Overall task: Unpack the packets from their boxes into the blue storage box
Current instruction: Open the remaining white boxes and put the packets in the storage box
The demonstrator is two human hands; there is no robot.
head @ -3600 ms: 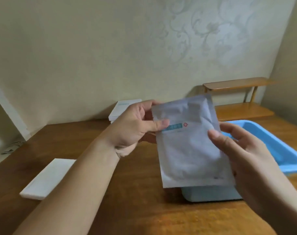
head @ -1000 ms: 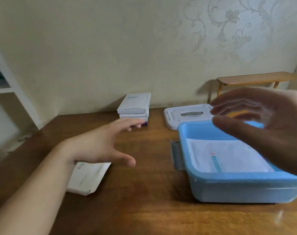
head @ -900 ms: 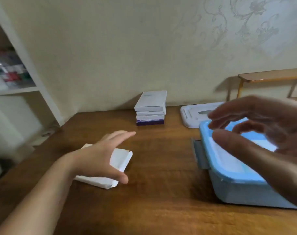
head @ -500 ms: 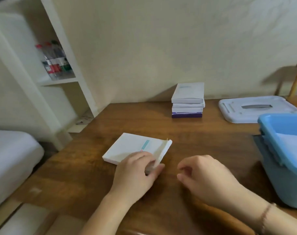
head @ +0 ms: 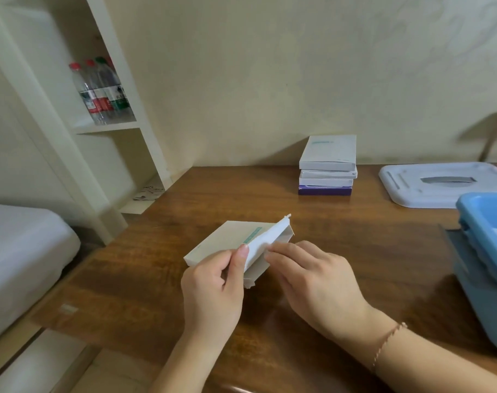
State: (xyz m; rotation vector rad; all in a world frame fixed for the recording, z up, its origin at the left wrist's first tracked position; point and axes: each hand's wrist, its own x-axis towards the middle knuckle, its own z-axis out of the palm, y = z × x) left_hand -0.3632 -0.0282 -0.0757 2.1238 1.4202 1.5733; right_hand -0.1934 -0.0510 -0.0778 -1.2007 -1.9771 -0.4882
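Left hand (head: 213, 290) at lower centre of the frame, gripping the near end of a flat white carton (head: 230, 245), thumb pressed to the raised end flap (head: 265, 239). Right hand (head: 312, 282) just beside it, fingertips (head: 270, 252) curled and pinching the same flap at the carton's open end; thin bracelet (head: 389, 340) on that wrist. Carton tilted up off the brown wooden table (head: 369, 236), teal stripe on its top face; contents hidden.

At the right edge of the frame, blue storage box (head: 485, 239), only partly in view, with something pale lying inside, too little showing to name. Above it, against the far side of the table, a white lid (head: 440, 184) with a slot handle, lying flat. Left of the lid, at upper centre, a stack of four boxes (head: 326, 168) close to the wall: three white, the bottom one purple.

In the upper left of the frame, a white shelf unit (head: 108, 127) holding several plastic water bottles (head: 99, 92) with red and green caps. At the left edge, lower down, the corner of a white bed (head: 20, 251).
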